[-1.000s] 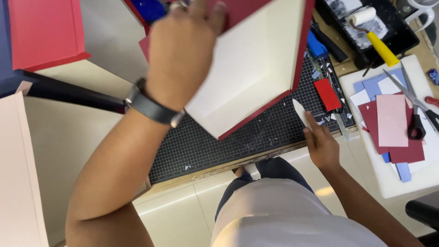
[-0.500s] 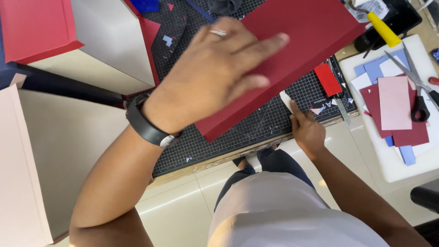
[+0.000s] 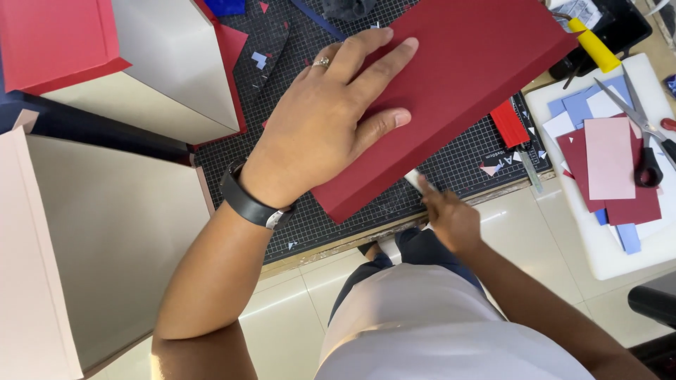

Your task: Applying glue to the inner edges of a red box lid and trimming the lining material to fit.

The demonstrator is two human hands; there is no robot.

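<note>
The dark red box now lies flatter on the black cutting mat than before, near the tabletop's front edge. The left hand presses on it, fingers spread. The right hand pinches a small white tool against the box's lower edge.

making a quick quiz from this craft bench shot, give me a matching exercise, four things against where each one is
Things:
1. left hand
2. right hand
3. scissors
4. wristwatch

Places:
A. on the white board with the paper pieces
B. at the near edge of the dark red board
C. flat on top of the dark red board
D. around the left wrist

Pairs: 1-C, 2-B, 3-A, 4-D
</note>
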